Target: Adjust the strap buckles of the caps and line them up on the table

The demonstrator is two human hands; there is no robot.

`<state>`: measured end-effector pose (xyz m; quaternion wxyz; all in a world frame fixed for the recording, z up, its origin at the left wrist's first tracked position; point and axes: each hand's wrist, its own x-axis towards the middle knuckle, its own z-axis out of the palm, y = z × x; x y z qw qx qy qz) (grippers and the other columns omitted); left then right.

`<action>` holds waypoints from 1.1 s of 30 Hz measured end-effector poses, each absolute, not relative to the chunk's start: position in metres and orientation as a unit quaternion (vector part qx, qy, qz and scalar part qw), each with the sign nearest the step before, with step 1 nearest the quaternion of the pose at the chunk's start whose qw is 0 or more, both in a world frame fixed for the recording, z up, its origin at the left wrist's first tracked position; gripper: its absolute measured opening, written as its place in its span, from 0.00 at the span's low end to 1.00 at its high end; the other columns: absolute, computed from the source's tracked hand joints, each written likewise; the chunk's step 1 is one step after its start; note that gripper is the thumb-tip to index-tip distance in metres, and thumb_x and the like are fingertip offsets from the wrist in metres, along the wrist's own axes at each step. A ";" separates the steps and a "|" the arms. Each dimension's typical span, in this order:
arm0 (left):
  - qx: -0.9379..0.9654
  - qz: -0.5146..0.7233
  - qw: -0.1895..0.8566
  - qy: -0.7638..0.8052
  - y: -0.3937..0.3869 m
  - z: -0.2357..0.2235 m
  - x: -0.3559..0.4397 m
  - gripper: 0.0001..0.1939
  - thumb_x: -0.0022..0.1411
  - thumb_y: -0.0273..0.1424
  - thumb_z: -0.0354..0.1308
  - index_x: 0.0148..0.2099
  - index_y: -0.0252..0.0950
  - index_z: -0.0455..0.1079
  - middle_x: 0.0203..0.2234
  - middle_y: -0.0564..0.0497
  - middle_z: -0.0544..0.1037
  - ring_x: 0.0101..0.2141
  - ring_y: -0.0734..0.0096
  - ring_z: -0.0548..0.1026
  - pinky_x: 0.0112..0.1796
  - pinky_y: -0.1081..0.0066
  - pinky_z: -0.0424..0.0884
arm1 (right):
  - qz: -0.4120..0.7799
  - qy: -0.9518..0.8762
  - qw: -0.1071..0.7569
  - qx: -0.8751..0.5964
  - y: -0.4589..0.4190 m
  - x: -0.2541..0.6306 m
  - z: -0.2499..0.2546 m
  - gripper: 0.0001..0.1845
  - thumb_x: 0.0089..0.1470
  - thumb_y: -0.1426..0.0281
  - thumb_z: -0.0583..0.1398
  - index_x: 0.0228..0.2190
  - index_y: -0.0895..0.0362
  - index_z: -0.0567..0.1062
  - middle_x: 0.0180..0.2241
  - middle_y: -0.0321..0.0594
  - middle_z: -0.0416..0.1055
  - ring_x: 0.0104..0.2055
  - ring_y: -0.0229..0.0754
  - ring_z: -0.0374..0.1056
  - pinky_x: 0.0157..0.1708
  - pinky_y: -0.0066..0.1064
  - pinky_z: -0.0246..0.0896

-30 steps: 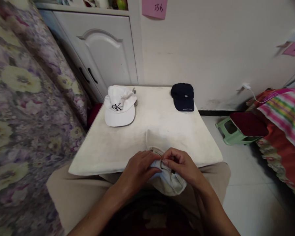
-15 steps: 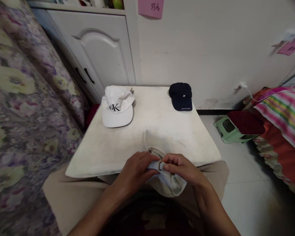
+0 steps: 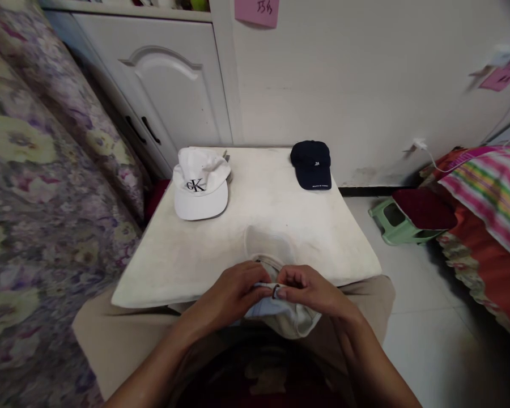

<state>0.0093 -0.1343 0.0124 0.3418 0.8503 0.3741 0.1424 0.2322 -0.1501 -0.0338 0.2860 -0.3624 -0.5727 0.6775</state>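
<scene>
Close to my body, over the near edge of the table, I hold a pale baseball cap (image 3: pixel 295 323) with its brim pointing away from me. My left hand (image 3: pixel 236 289) pinches the strap at the back of the cap. On the other side of a small dark buckle (image 3: pixel 275 291), my right hand (image 3: pixel 312 289) grips the same strap between thumb and fingers. Farther off, a white baseball cap (image 3: pixel 202 184) with black letters lies at the left. A navy baseball cap (image 3: pixel 311 165) rests at the far right corner.
The caps lie on a cream-covered table (image 3: pixel 259 192) that reaches to the wall. A white cabinet (image 3: pixel 165 85) stands behind it, with a flowered curtain (image 3: pixel 29 215) at the left. A green stool (image 3: pixel 412 218) and a bed (image 3: pixel 493 226) are at the right.
The strap has turned in my fingers, so the buckle now shows edge-on. My left hand has shifted slightly left along it. Both hands keep their grip.
</scene>
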 end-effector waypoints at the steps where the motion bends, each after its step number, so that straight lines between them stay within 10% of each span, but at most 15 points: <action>1: 0.852 0.136 0.338 0.376 -0.135 0.012 0.010 0.11 0.70 0.36 0.53 0.37 0.37 0.71 0.31 0.52 0.75 0.34 0.67 0.73 0.35 0.71 0.65 | 0.668 -0.580 0.289 -0.366 -0.150 0.230 -0.033 0.12 0.57 0.62 0.64 0.31 0.57 0.72 0.25 0.30 0.61 0.26 0.33 0.55 0.25 0.25 0.48; 15: 0.754 0.162 0.521 0.367 -0.123 0.004 0.000 0.13 0.66 0.38 0.58 0.34 0.34 0.73 0.28 0.54 0.72 0.30 0.70 0.70 0.32 0.73 0.63 | 0.694 -0.551 0.282 -0.368 -0.151 0.242 -0.026 0.18 0.57 0.54 0.62 0.32 0.58 0.75 0.25 0.35 0.71 0.26 0.36 0.66 0.29 0.28 0.60; 23: 0.832 0.129 0.378 0.385 -0.130 0.021 0.007 0.13 0.66 0.40 0.57 0.36 0.36 0.74 0.30 0.52 0.75 0.36 0.64 0.72 0.42 0.66 0.62 | 0.668 -0.564 0.284 -0.395 -0.153 0.230 -0.028 0.10 0.54 0.65 0.65 0.29 0.59 0.73 0.22 0.29 0.63 0.23 0.31 0.56 0.23 0.24 0.48; 33: 0.812 0.098 0.427 0.385 -0.132 0.008 0.016 0.22 0.68 0.43 0.54 0.25 0.35 0.60 0.18 0.59 0.58 0.22 0.76 0.61 0.26 0.73 0.51 | 0.624 -0.600 0.289 -0.409 -0.155 0.229 -0.029 0.05 0.52 0.71 0.64 0.29 0.58 0.73 0.24 0.29 0.62 0.27 0.33 0.56 0.26 0.24 0.49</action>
